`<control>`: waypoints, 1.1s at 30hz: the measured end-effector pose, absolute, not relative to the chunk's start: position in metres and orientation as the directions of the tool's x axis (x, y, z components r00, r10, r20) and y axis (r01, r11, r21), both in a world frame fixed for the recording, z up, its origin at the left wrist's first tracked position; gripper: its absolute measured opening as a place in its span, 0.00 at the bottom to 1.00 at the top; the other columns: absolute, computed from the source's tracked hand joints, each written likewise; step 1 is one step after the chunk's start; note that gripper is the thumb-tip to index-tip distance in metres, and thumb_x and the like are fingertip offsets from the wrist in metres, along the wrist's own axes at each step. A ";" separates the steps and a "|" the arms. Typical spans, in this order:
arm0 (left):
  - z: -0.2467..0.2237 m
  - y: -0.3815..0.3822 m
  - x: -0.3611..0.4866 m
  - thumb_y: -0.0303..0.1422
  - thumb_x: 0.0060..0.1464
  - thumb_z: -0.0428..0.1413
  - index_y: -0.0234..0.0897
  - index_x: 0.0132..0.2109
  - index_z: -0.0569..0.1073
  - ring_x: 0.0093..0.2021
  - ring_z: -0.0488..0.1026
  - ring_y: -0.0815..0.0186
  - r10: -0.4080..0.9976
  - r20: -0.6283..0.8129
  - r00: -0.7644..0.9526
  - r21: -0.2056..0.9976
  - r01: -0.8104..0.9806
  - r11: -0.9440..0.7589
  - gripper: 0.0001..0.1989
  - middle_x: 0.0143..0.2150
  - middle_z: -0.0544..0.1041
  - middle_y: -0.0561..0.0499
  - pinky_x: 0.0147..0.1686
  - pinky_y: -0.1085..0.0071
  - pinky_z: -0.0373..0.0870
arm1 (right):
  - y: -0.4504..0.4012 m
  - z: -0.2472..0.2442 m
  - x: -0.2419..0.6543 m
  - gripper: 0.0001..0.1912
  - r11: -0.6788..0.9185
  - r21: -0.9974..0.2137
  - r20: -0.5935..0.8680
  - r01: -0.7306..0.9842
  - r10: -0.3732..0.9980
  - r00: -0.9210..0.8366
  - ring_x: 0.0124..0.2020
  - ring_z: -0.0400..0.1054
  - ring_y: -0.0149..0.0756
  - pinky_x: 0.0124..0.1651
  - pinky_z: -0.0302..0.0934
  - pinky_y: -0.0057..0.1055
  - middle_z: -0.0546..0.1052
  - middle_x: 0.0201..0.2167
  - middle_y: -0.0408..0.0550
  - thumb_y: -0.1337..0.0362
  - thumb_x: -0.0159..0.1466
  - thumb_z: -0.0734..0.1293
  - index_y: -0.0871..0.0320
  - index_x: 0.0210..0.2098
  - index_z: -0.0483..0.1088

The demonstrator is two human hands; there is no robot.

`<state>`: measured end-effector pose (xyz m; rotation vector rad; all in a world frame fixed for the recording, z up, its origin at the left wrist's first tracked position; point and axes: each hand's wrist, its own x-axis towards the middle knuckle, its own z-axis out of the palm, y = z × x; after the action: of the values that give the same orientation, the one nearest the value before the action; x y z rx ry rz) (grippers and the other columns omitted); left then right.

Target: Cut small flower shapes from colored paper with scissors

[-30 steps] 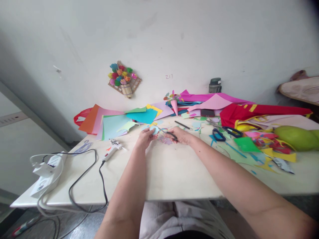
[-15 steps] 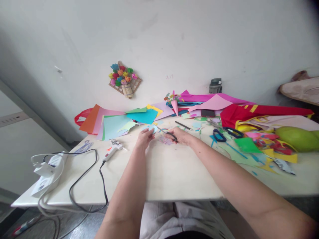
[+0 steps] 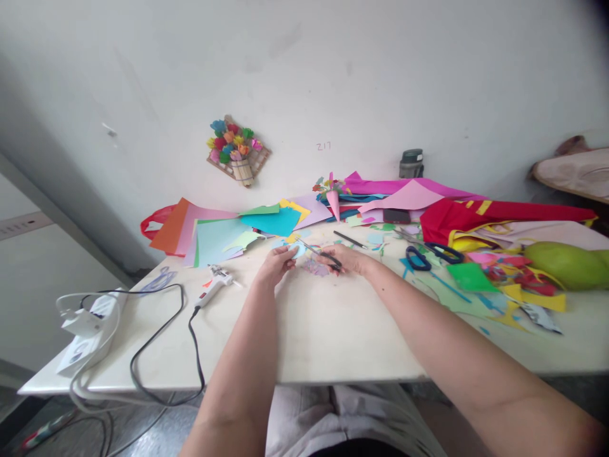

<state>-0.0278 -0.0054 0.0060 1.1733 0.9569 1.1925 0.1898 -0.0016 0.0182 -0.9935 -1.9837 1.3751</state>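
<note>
Between the fingers of my left hand (image 3: 280, 263) is a small light blue piece of paper (image 3: 299, 250). My right hand (image 3: 346, 261) is closed around the dark handles of a pair of scissors (image 3: 314, 251), whose blades point left at the paper's edge. Whether the blades touch the paper I cannot tell. Small purple paper scraps (image 3: 318, 268) lie on the table below the scissors. Just behind my right hand rests a black pen (image 3: 349, 239).
A hot glue gun (image 3: 216, 287) with a black cable lies left, near a white power strip (image 3: 90, 336). Coloured paper sheets (image 3: 214, 241) line the back. To the right are blue-handled scissors (image 3: 431, 252), paper scraps and a green mango-like object (image 3: 561, 263). A paper bouquet (image 3: 333, 202) stands behind.
The blue paper in my left hand has turned and shifted slightly right. The scissors' blades have come to a slightly different angle beside it, and my right hand has barely moved.
</note>
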 end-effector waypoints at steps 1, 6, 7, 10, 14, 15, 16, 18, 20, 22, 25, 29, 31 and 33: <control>0.006 -0.005 -0.028 0.40 0.34 0.71 0.33 0.26 0.73 0.17 0.59 0.77 0.988 0.042 0.151 0.985 -0.171 -0.015 0.19 0.18 0.65 0.56 0.19 0.78 0.60 | -0.002 0.018 0.189 0.18 0.219 -0.935 0.012 0.278 0.806 -0.592 0.12 0.58 0.23 0.12 0.45 0.21 0.67 0.14 0.39 0.51 0.60 0.68 0.60 0.25 0.63; 0.005 -0.005 -0.027 0.40 0.35 0.71 0.33 0.26 0.72 0.18 0.60 0.77 0.986 0.045 0.160 0.986 -0.167 -0.018 0.19 0.19 0.65 0.56 0.19 0.78 0.60 | -0.003 0.018 0.189 0.19 0.249 -0.928 0.040 0.277 0.806 -0.591 0.12 0.57 0.24 0.13 0.45 0.22 0.66 0.14 0.40 0.50 0.58 0.68 0.59 0.25 0.62; 0.005 -0.006 -0.027 0.40 0.35 0.71 0.33 0.26 0.72 0.18 0.61 0.77 0.986 0.046 0.163 0.986 -0.166 -0.019 0.19 0.19 0.65 0.56 0.19 0.78 0.60 | -0.003 0.018 0.189 0.20 0.256 -0.927 0.046 0.276 0.805 -0.592 0.12 0.57 0.24 0.13 0.45 0.22 0.66 0.14 0.39 0.50 0.59 0.68 0.59 0.24 0.62; 0.006 -0.007 -0.026 0.40 0.35 0.71 0.33 0.26 0.72 0.18 0.60 0.76 0.986 0.044 0.163 0.986 -0.167 -0.016 0.19 0.19 0.65 0.56 0.18 0.78 0.60 | -0.002 0.017 0.188 0.19 0.263 -0.924 0.051 0.278 0.806 -0.590 0.12 0.57 0.24 0.13 0.44 0.22 0.66 0.14 0.39 0.50 0.59 0.68 0.59 0.24 0.62; 0.007 -0.008 -0.024 0.40 0.34 0.71 0.33 0.25 0.72 0.18 0.60 0.76 0.986 0.038 0.163 0.986 -0.166 -0.011 0.19 0.18 0.64 0.56 0.17 0.78 0.59 | -0.001 0.016 0.187 0.17 0.252 -0.925 0.042 0.284 0.811 -0.584 0.11 0.56 0.24 0.12 0.45 0.22 0.65 0.13 0.38 0.53 0.59 0.68 0.59 0.24 0.63; 0.007 -0.008 -0.024 0.40 0.34 0.71 0.33 0.25 0.71 0.17 0.60 0.76 0.986 0.037 0.163 0.986 -0.165 -0.010 0.19 0.18 0.64 0.56 0.17 0.78 0.59 | -0.001 0.016 0.187 0.17 0.252 -0.925 0.042 0.285 0.812 -0.583 0.11 0.56 0.24 0.12 0.45 0.21 0.64 0.12 0.38 0.54 0.59 0.68 0.59 0.24 0.63; 0.007 -0.007 -0.024 0.40 0.34 0.71 0.33 0.25 0.71 0.17 0.60 0.76 0.986 0.037 0.163 0.986 -0.165 -0.009 0.19 0.18 0.64 0.56 0.17 0.78 0.59 | -0.002 0.016 0.186 0.17 0.252 -0.924 0.041 0.287 0.813 -0.581 0.11 0.56 0.24 0.12 0.45 0.21 0.64 0.12 0.38 0.54 0.60 0.67 0.59 0.24 0.63; 0.007 -0.007 -0.024 0.40 0.35 0.71 0.33 0.25 0.72 0.17 0.60 0.76 0.986 0.036 0.163 0.987 -0.161 -0.009 0.19 0.18 0.64 0.56 0.17 0.78 0.59 | -0.002 0.017 0.186 0.17 0.250 -0.922 0.038 0.295 0.818 -0.574 0.11 0.56 0.23 0.12 0.45 0.21 0.64 0.12 0.38 0.55 0.60 0.67 0.59 0.23 0.63; 0.006 -0.006 -0.024 0.40 0.36 0.70 0.33 0.25 0.72 0.17 0.60 0.76 0.985 0.034 0.168 0.987 -0.159 -0.007 0.18 0.17 0.64 0.56 0.17 0.78 0.59 | -0.003 0.018 0.185 0.16 0.243 -0.924 0.037 0.293 0.823 -0.567 0.11 0.55 0.23 0.12 0.45 0.22 0.64 0.12 0.38 0.56 0.60 0.67 0.59 0.23 0.63; 0.005 -0.005 -0.025 0.40 0.36 0.70 0.32 0.26 0.73 0.17 0.60 0.76 0.985 0.035 0.172 0.987 -0.162 -0.007 0.18 0.18 0.64 0.56 0.17 0.78 0.59 | -0.004 0.018 0.185 0.16 0.236 -0.929 0.039 0.284 0.826 -0.562 0.11 0.55 0.24 0.13 0.45 0.22 0.63 0.11 0.38 0.57 0.60 0.67 0.59 0.22 0.63; 0.005 -0.006 -0.025 0.41 0.36 0.70 0.32 0.26 0.73 0.17 0.60 0.76 0.984 0.039 0.173 0.986 -0.166 -0.010 0.18 0.18 0.65 0.56 0.17 0.78 0.59 | -0.003 0.018 0.184 0.14 0.222 -0.938 0.037 0.265 0.828 -0.560 0.11 0.54 0.24 0.13 0.45 0.23 0.63 0.11 0.38 0.58 0.60 0.67 0.59 0.22 0.64; 0.006 -0.007 -0.025 0.41 0.36 0.70 0.33 0.26 0.72 0.17 0.61 0.76 0.985 0.042 0.170 0.987 -0.162 -0.015 0.19 0.18 0.65 0.56 0.17 0.78 0.60 | -0.002 0.016 0.184 0.13 0.214 -0.947 0.042 0.238 0.821 -0.569 0.11 0.54 0.24 0.14 0.46 0.23 0.63 0.11 0.38 0.60 0.60 0.66 0.60 0.22 0.64; 0.007 -0.007 -0.025 0.40 0.37 0.70 0.33 0.25 0.71 0.17 0.61 0.76 0.986 0.049 0.162 0.986 -0.165 -0.022 0.18 0.18 0.66 0.56 0.17 0.78 0.60 | 0.000 0.015 0.184 0.14 0.225 -0.949 0.058 0.221 0.812 -0.581 0.11 0.53 0.24 0.15 0.46 0.24 0.62 0.11 0.38 0.59 0.60 0.66 0.59 0.22 0.64; 0.007 -0.006 -0.025 0.39 0.37 0.69 0.32 0.26 0.71 0.17 0.63 0.75 0.986 0.051 0.156 0.986 -0.165 -0.024 0.18 0.20 0.69 0.54 0.18 0.78 0.61 | 0.001 0.014 0.184 0.15 0.243 -0.947 0.072 0.210 0.798 -0.598 0.11 0.53 0.24 0.15 0.46 0.24 0.62 0.11 0.37 0.58 0.60 0.67 0.59 0.22 0.64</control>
<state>-0.0253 -0.0065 0.0066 1.1873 0.9545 1.1904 0.1841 0.0010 0.0138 -0.9178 -1.9593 1.3628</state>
